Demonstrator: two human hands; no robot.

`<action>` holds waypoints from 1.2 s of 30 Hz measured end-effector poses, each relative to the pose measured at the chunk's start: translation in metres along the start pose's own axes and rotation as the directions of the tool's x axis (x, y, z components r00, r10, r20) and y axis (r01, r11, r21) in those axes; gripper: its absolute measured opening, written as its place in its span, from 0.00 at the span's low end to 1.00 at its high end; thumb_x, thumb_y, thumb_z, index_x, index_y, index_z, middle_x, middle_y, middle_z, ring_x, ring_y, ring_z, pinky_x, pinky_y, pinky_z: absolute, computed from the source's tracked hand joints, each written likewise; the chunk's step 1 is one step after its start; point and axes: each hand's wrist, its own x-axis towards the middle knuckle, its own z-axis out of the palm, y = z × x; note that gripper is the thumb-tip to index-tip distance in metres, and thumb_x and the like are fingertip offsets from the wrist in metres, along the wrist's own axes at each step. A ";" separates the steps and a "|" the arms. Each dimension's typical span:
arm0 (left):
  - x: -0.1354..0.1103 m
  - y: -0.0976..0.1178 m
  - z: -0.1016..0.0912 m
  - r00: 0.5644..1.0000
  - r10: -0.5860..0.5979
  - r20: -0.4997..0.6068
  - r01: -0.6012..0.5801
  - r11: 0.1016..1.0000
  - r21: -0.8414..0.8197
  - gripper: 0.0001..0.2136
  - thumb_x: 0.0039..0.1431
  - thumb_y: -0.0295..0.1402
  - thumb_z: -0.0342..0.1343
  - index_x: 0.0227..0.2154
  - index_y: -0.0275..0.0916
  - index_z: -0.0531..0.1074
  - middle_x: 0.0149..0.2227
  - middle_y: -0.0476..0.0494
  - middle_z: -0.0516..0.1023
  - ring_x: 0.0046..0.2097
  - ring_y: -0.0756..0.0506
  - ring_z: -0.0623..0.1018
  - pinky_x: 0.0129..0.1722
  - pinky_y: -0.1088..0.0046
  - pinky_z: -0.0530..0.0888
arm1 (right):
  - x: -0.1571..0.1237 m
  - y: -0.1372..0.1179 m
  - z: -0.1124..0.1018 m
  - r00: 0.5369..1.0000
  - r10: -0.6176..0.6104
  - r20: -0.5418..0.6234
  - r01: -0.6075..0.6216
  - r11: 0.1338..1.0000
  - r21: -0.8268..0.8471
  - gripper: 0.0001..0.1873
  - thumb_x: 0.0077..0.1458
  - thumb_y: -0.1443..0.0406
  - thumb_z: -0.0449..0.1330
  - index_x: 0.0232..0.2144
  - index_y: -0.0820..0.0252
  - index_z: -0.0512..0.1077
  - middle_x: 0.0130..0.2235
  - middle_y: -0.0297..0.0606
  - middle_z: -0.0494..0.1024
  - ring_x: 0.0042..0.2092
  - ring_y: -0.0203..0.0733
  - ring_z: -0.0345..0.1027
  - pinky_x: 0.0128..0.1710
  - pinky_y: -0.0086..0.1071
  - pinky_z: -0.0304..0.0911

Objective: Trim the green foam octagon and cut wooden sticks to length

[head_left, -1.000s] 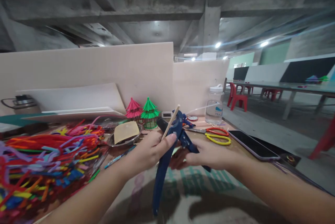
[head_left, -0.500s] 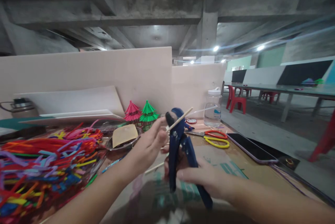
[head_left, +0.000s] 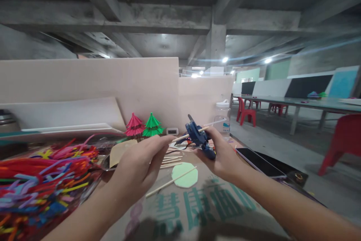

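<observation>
A thin wooden stick (head_left: 184, 136) slants up to the right between my hands. The fingertips of my left hand (head_left: 141, 158) are closed on its left end. My right hand (head_left: 224, 154) is wrapped round a dark blue pipe cutter (head_left: 194, 132), turned so that its handles point towards me and are largely hidden. The right thumb and fingertips also lie against the stick's right end. Below the hands, a pale green many-sided disc (head_left: 183, 182) lies on the cardboard (head_left: 214, 199), with a second wooden stick (head_left: 158, 190) across it. Several more sticks (head_left: 171, 162) lie just behind the disc.
Colourful pipe cleaners (head_left: 47, 181) heap up on the left. A pink paper-like tree (head_left: 134, 125) and a green one (head_left: 152, 125) stand behind, near a small white digital device (head_left: 172, 131). Rightward are a water bottle (head_left: 222, 115) and a phone (head_left: 258, 162).
The cutter has tipped from upright to nearly level, and my right hand has risen with it. My left hand has moved left and down along the stick. The green disc now shows.
</observation>
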 end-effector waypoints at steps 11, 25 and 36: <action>0.003 -0.006 -0.007 0.994 0.110 0.004 -0.110 0.994 0.000 0.11 0.65 0.24 0.44 0.44 0.38 0.71 0.33 0.45 0.75 0.34 0.49 0.73 0.32 0.75 0.68 | 0.005 0.007 -0.026 0.909 -0.400 -0.120 0.322 0.854 -0.408 0.22 0.48 0.69 0.59 0.47 0.57 0.62 0.39 0.43 0.74 0.39 0.49 0.68 0.38 0.41 0.64; 0.000 -0.010 0.001 0.990 0.137 0.021 -0.132 0.978 -0.160 0.14 0.64 0.21 0.42 0.42 0.43 0.70 0.34 0.49 0.73 0.34 0.50 0.73 0.34 0.78 0.70 | 0.008 0.003 -0.032 0.866 -0.486 -0.119 0.364 0.775 -0.517 0.27 0.43 0.70 0.56 0.49 0.59 0.62 0.40 0.45 0.73 0.40 0.51 0.66 0.39 0.43 0.63; 0.001 -0.008 -0.005 0.984 0.160 0.073 -0.151 0.982 -0.114 0.15 0.64 0.20 0.42 0.44 0.41 0.70 0.31 0.48 0.70 0.35 0.49 0.71 0.35 0.75 0.68 | 0.007 0.004 -0.035 0.795 -0.589 -0.143 0.424 0.710 -0.562 0.16 0.47 0.72 0.59 0.41 0.60 0.66 0.29 0.39 0.75 0.30 0.44 0.67 0.31 0.36 0.61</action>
